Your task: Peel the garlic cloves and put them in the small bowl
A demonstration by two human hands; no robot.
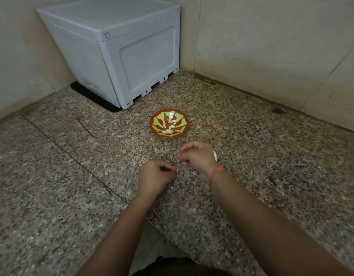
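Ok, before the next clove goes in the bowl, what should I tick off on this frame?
1. Is the small bowl upright on the counter, just ahead of both hands: ok.
2. Are peeled cloves already lying in the bowl: ok.
3. Does nothing stand on the counter between hands and bowl: ok.
4. Does the right hand hold a clove: cannot tell; its fingers are curled, and only a white scrap shows at its edge.
5. Does the left hand pinch peel: cannot tell; too small to see.
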